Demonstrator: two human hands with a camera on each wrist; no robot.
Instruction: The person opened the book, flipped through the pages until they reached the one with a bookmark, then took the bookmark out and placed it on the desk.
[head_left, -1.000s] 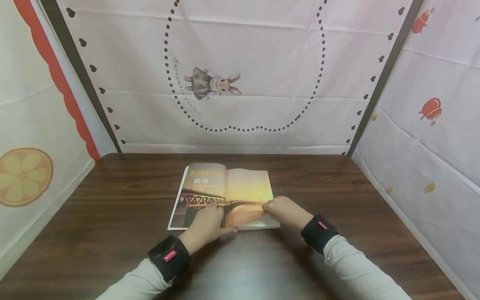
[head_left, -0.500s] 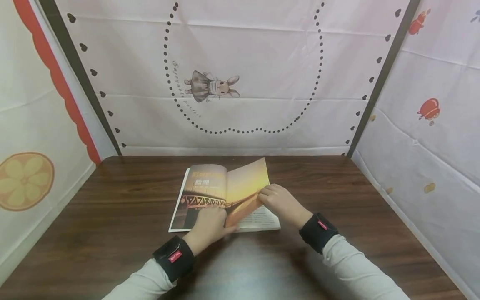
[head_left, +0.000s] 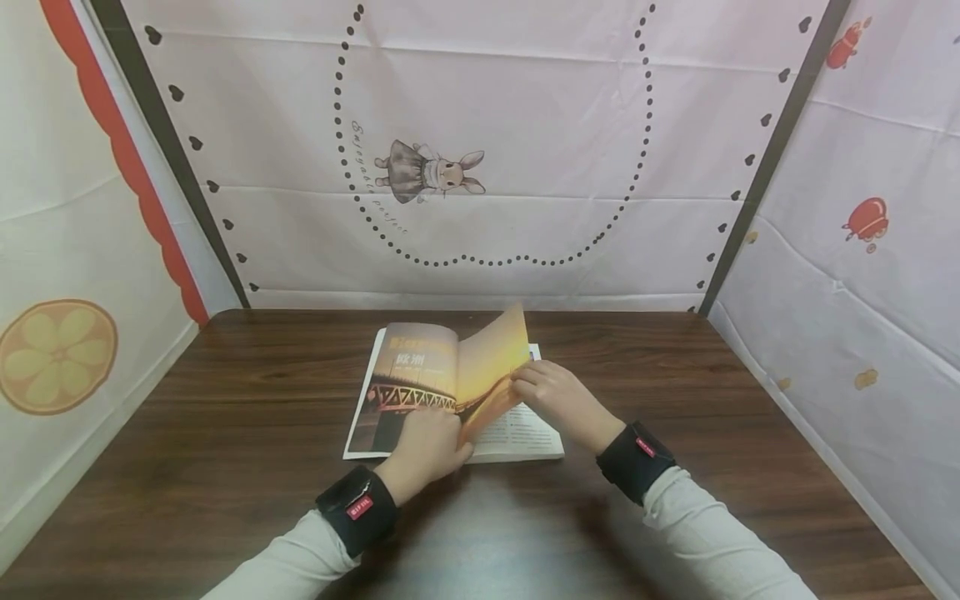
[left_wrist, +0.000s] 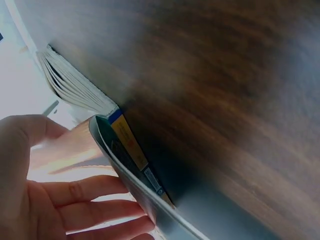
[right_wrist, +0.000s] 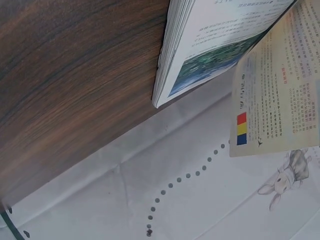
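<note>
An open book (head_left: 408, 358) lies on the table, a bridge at sunset printed across its spread. My left hand (head_left: 427, 442) rests on the lower part of the left page near the spine. In the left wrist view its fingers (left_wrist: 92, 190) lie nearly straight against the page, thumb spread apart. My right hand (head_left: 562, 400) pinches the outer edge of the right-hand page (head_left: 498, 350), which stands lifted and bent toward the spine. Beneath it a text page (head_left: 525, 433) shows. The right wrist view shows the raised page's printed back (right_wrist: 280, 95), but no hand.
The book sits on a dark wood-grain table (head_left: 247, 400). Behind it hangs a white cloth (head_left: 525, 125) with a rabbit print, and patterned cloths stand at the left and right sides. Black bands circle both wrists.
My right hand has lifted the right-hand page and drawn it up and leftward, uncovering the text page below. My left hand has stayed on the left page.
</note>
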